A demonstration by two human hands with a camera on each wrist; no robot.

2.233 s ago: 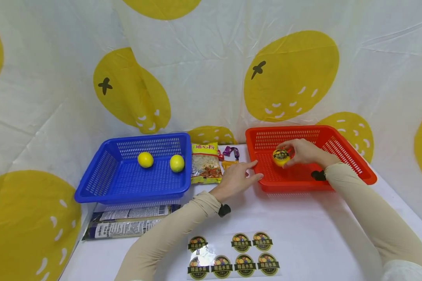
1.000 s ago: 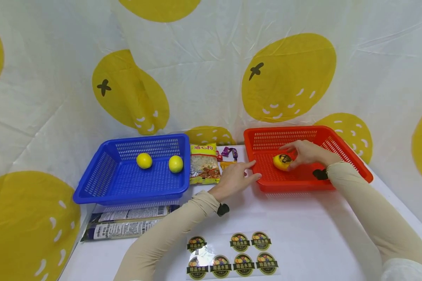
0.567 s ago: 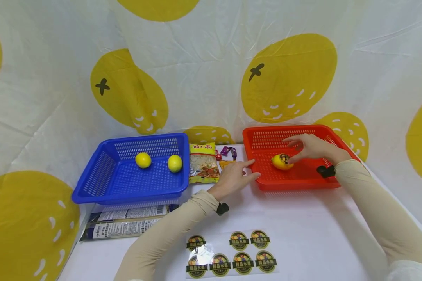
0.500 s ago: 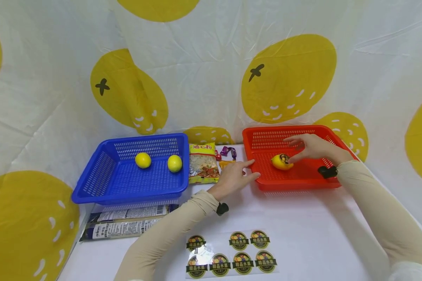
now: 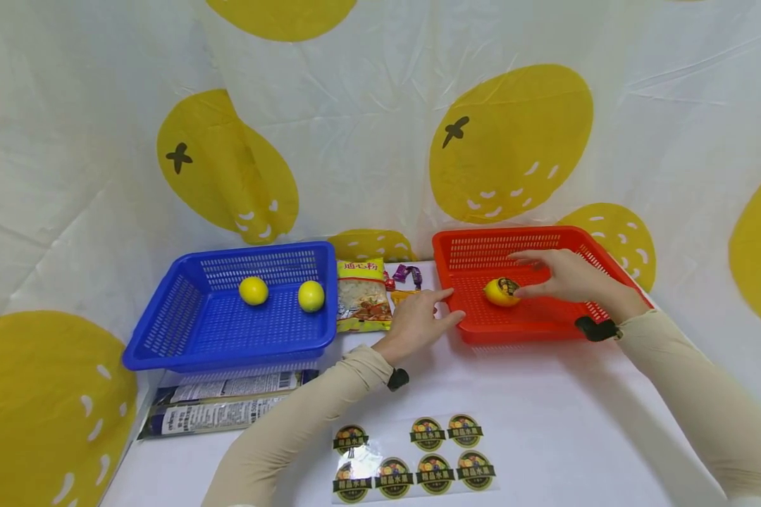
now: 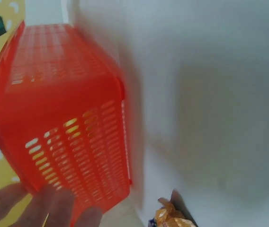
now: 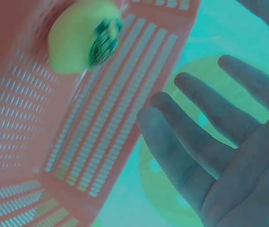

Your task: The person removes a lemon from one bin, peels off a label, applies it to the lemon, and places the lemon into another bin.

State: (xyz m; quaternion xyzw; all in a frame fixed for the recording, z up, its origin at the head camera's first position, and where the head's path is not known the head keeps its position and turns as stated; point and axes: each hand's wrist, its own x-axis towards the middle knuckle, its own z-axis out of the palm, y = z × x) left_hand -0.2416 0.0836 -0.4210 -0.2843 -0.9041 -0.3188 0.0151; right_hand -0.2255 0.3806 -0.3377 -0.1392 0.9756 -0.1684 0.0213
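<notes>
A yellow lemon (image 5: pixel 499 292) with a round dark sticker (image 5: pixel 509 286) on its side lies in the red basket (image 5: pixel 501 331). My right hand (image 5: pixel 567 277) hovers over the basket just right of the lemon. Its fingers are extended and spread in the right wrist view, with a gap between them and the lemon (image 7: pixel 80 38). At the basket's near left corner, my left hand (image 5: pixel 413 325) rests its thumb and fingertips against the rim and outer wall. Two plain lemons, one at the left (image 5: pixel 254 290) and one at the right (image 5: pixel 311 296), lie in the blue basket (image 5: pixel 228 348).
A bag of pasta (image 5: pixel 363 296) and small wrapped candies (image 5: pixel 407 276) lie between the baskets. Long packets (image 5: pixel 222 417) sit in front of the blue basket. A clear sheet with several round stickers (image 5: pixel 434 473) lies on the white table near the front.
The right hand was holding the lemon; it has let go and drawn back to the right. The lemon has turned, its sticker facing more rightward. My left hand has stayed at the basket.
</notes>
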